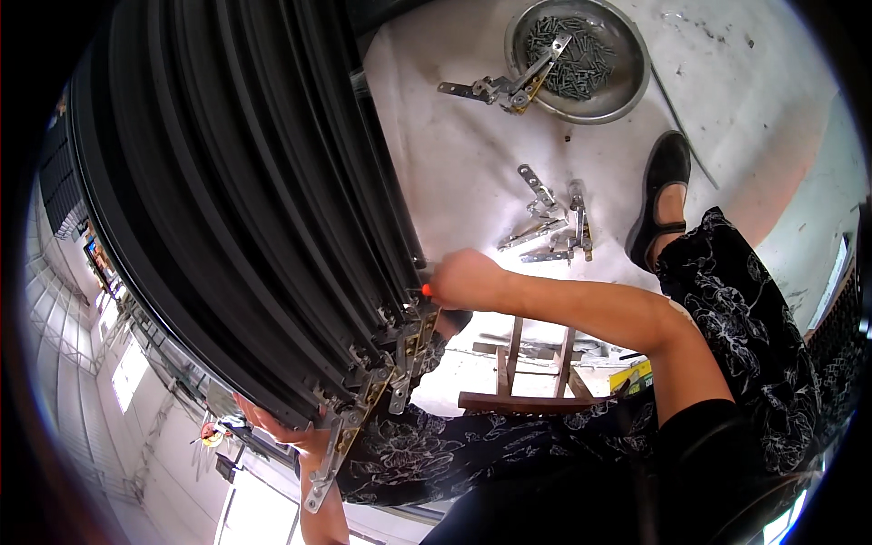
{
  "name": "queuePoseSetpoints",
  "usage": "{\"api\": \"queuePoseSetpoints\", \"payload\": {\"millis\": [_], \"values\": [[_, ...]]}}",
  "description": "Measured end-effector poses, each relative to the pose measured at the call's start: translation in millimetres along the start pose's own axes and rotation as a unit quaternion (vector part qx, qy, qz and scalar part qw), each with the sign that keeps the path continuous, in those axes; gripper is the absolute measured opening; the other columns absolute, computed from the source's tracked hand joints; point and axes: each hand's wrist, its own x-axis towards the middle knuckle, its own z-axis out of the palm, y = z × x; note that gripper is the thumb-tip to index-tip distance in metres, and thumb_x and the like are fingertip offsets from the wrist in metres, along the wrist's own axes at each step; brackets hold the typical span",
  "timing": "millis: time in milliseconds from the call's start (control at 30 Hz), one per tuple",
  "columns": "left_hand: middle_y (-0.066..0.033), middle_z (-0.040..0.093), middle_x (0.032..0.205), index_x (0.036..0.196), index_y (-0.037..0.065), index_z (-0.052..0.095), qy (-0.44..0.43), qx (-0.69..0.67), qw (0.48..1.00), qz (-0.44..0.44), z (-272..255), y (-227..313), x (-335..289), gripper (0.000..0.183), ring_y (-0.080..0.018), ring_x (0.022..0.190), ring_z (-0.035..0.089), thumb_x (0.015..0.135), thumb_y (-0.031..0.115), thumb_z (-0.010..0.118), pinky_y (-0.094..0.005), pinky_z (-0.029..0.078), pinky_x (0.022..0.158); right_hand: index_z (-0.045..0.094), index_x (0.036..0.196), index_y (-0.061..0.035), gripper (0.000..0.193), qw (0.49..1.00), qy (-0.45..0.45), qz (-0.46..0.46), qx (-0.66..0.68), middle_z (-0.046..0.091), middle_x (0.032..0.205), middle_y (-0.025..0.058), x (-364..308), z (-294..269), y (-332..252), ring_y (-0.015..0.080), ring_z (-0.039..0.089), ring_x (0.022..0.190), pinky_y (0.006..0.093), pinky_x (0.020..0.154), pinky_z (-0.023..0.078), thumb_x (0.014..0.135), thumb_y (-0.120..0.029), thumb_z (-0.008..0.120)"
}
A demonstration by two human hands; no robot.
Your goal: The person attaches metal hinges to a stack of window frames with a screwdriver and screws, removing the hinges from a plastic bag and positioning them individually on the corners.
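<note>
Fingers (442, 283) of the right hand (467, 280) curl around an orange-red tool (426, 290), forearm slanting in from lower right, elbow bent. Just left stand black profiles (245, 182), with metal hinges (368, 391) at their lower ends; against their far edge rests the left hand (277, 427), its grip impossible to tell. Beyond the right fingers, the pale floor (445, 173) carries loose hinges (580, 218) and a bowl (629, 86) of screws (586, 77); past the left, a pale wall (168, 454).
</note>
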Motion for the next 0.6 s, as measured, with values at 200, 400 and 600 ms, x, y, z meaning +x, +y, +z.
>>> {"api": "queuePoseSetpoints", "payload": {"millis": [200, 400, 600], "values": [[-0.0169, 0.059, 0.132, 0.134, 0.005, 0.053, -0.008, 0.02, 1.0, -0.012, -6, -9, -12, 0.05, -0.0359, 0.124, 0.055, 0.094, 0.035, 0.062, -0.0508, 0.036, 0.112, 0.071, 0.07, -0.0045, 0.02, 0.997, 0.036, -0.053, -0.042, 0.069, 0.082, 0.0128, -3, 18, -3, 0.0307, 0.068, 0.079, 0.0404, 0.062, 0.053, 0.069, -0.024, 0.069], [-0.0176, 0.053, 0.138, 0.14, 0.007, 0.045, -0.035, 0.03, 0.999, 0.001, -14, -18, -21, 0.067, -0.0364, 0.128, 0.051, 0.087, 0.037, 0.072, -0.0526, 0.034, 0.113, 0.07, 0.069, -0.0068, 0.025, 0.998, 0.067, 0.003, -0.002, 0.067, 0.074, 0.0126, -1, 22, 1, 0.0313, 0.067, 0.073, 0.0426, 0.063, 0.052, 0.075, -0.031, 0.066], [-0.019, 0.045, 0.143, 0.146, 0.011, 0.031, -0.073, 0.066, 0.995, 0.008, -17, -23, -27, 0.084, -0.0375, 0.132, 0.046, 0.081, 0.038, 0.078, -0.054, 0.032, 0.114, 0.069, 0.07, -0.005, 0.033, 0.993, 0.036, 0.031, 0.105, 0.066, 0.068, 0.0132, 3, 5, 10, 0.0306, 0.065, 0.065, 0.0439, 0.059, 0.051, 0.084, -0.034, 0.062]]}}
